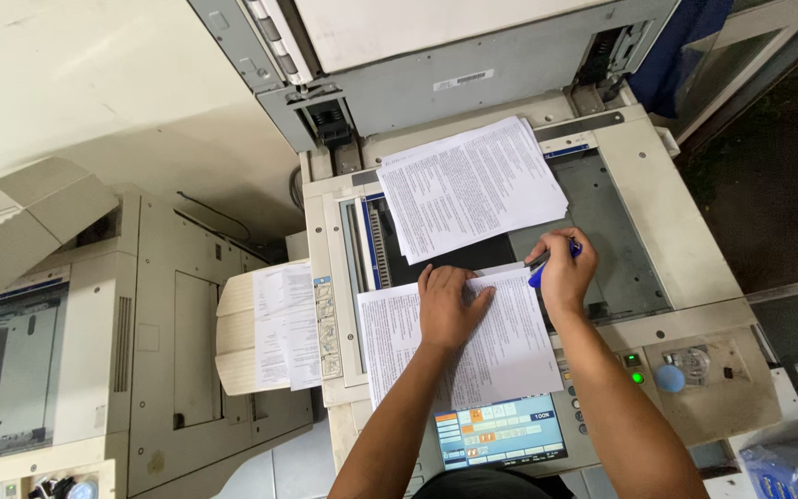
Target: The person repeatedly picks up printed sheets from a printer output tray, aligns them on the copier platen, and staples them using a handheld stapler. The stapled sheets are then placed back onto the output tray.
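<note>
I look down on a photocopier [695, 268] with its lid raised and its glass [621, 231] bare on the right. My left hand [450, 305] lies flat, fingers spread, on a stack of printed sheets [510, 351] at the front of the glass. My right hand [565, 268] rests at that stack's top right corner, closed around a blue pen [538, 274]. A second pile of printed sheets [468, 189] lies fanned at the back of the glass, apart from both hands.
The lit touch screen [501, 432] and green button [637, 377] sit at the front panel. Printed pages [284, 323] lie in the copier's left output tray. Another grey machine [94, 351] stands to the left. The raised lid [436, 46] overhangs the back.
</note>
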